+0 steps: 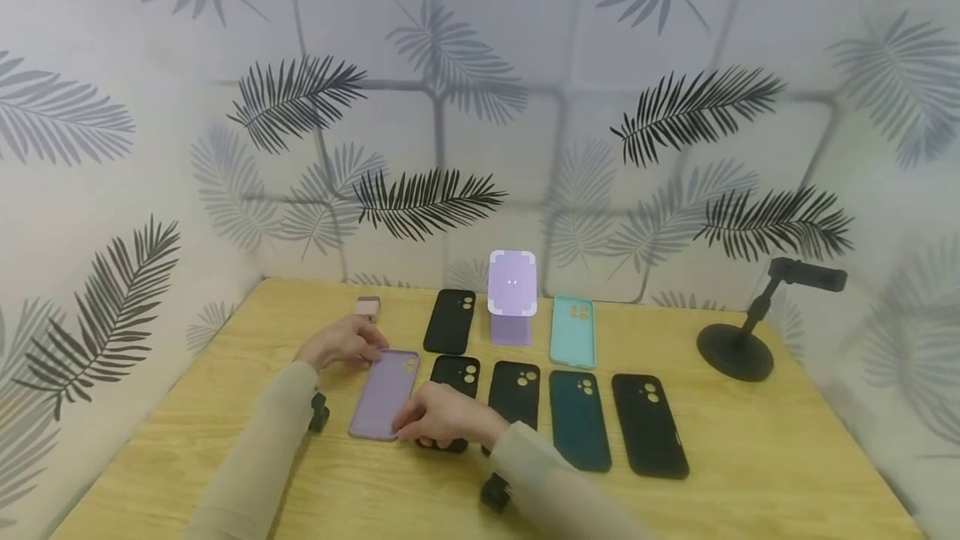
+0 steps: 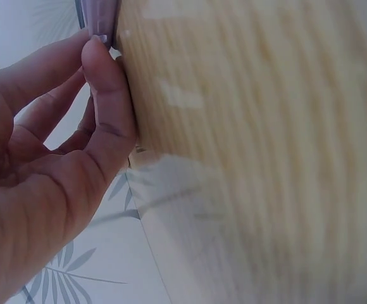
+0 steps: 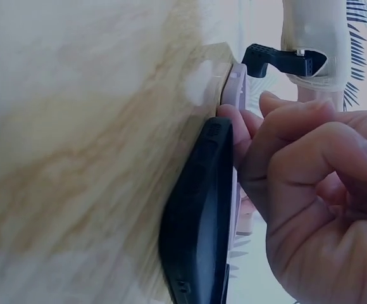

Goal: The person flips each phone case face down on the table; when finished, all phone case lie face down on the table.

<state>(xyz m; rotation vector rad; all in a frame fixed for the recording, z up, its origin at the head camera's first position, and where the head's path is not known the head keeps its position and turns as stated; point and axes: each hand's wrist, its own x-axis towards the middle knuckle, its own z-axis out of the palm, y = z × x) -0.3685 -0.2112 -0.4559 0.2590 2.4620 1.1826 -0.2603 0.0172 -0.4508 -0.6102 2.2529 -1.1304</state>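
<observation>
A light purple phone case [image 1: 384,397] lies on the table at the left end of the front row, its camera cutouts toward the far right corner. My left hand [image 1: 343,342] pinches its far left corner; in the left wrist view, thumb and forefinger meet at the purple case's end [image 2: 101,18]. At the near right corner, my right hand [image 1: 447,413] holds the edge between thumb and fingers. Partly hidden under that hand is a black phone case [image 1: 455,372]. In the right wrist view this black case [image 3: 199,212] stands in front of the purple one [image 3: 234,87].
Farther right in the row lie another black case [image 1: 514,390], a dark teal case [image 1: 581,423] and a black case [image 1: 649,427]. Behind are a black case [image 1: 449,322], a purple stand [image 1: 512,283], a turquoise case [image 1: 572,332], a small pink block [image 1: 367,307] and a black holder [image 1: 735,352].
</observation>
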